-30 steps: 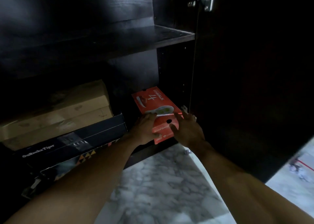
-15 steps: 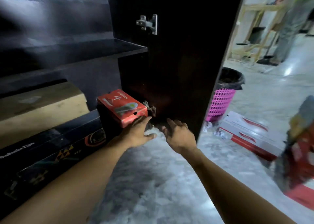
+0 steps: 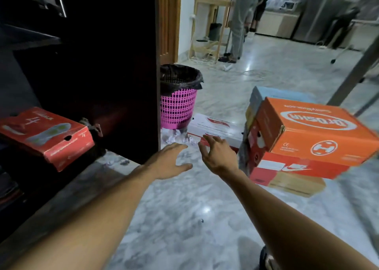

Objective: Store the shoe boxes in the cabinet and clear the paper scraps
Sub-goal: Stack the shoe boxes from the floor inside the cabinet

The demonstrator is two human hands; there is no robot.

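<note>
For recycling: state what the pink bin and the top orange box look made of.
Pink bin: probably moulded plastic, given its open lattice wall. Orange box: printed cardboard, fairly matte, with folded seams and a brownish raw edge at its corner.

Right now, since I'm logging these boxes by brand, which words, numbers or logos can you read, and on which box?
"DrOSHA", upside down: lid of the orange box.
"CE": the same box's end.
"4": lid of the red box in the cabinet; the word beside it is blurred.
Swoosh logo, no words: the red-and-white box beneath the orange one.
Label on the white box by the pink bin: too blurred.
</note>
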